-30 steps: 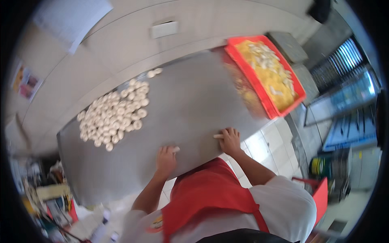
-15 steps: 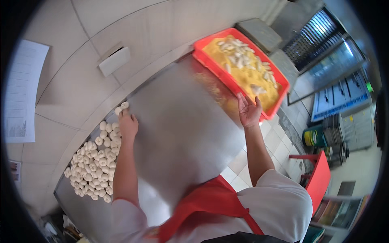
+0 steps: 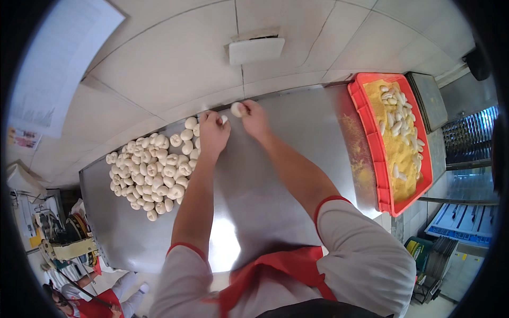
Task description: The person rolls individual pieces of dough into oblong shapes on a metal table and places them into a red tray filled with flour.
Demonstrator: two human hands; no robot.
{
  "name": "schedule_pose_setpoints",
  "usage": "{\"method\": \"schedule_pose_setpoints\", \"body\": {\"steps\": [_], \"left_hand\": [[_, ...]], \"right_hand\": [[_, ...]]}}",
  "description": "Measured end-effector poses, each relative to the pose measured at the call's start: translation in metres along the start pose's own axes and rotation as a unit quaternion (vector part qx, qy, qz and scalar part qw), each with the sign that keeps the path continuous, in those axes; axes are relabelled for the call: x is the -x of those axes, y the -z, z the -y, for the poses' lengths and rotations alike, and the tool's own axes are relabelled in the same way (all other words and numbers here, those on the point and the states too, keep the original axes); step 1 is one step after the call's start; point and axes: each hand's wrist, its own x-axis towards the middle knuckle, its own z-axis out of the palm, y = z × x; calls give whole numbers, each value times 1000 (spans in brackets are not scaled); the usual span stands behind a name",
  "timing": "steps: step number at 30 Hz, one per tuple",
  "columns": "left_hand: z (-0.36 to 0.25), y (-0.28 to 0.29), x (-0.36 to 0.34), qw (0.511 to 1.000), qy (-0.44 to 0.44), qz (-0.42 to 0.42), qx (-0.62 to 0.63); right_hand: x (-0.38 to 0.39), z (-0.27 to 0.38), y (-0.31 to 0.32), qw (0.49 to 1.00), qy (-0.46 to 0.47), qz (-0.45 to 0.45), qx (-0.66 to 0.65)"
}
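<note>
A pale tiled wall (image 3: 180,58) runs across the back, with a large printed sheet (image 3: 63,58) at the left and a small white plate (image 3: 256,51) fixed near the middle. Below it is the grey metal surface (image 3: 297,127), its far edge close along the wall. The person, in a white shirt with red sleeve trim and a red apron (image 3: 286,265), stands at the near side, both forearms stretched across the metal.

At the right end of the surface sits a red tray (image 3: 374,143), spread with yellow crumbs (image 3: 402,183) that carry scattered oblong whitish pieces (image 3: 397,124). Yellow dust marks the metal just beside the tray's left wall. On the left side lies a broad heap of rounded dough balls (image 3: 154,169), packed together, many with a dimple or fold.

Both hands are near the far edge, close to each other but apart. The left hand (image 3: 213,132) is beside the heap's right end, its fingers curled in around a small pale piece (image 3: 224,120); most of that is hidden, so it is probably dough too. The right hand (image 3: 254,121) has its fingers closed on a single dough ball (image 3: 236,109), which shows at their tips, facing the left hand.
</note>
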Motion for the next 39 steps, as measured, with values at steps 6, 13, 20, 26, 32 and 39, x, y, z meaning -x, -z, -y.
{"method": "schedule_pose_setpoints", "body": {"steps": [6,13,20,26,32,39], "left_hand": [[1,93,220,932,177,51,312],[14,139,458,982,-24,184,20],[8,92,371,954,-156,244,-76],[-35,30,233,953,-167,237,-90],[-42,1,244,972,-133,170,-92],[-43,111,430,936,-137,284,-157]], "right_hand": [[189,-40,117,950,-120,111,-265],[450,-76,165,981,-53,-20,188],[429,-90,103,908,63,67,409],[223,-54,81,862,-3,61,502],[220,-75,76,880,20,20,474],[423,-55,92,907,82,83,405]]}}
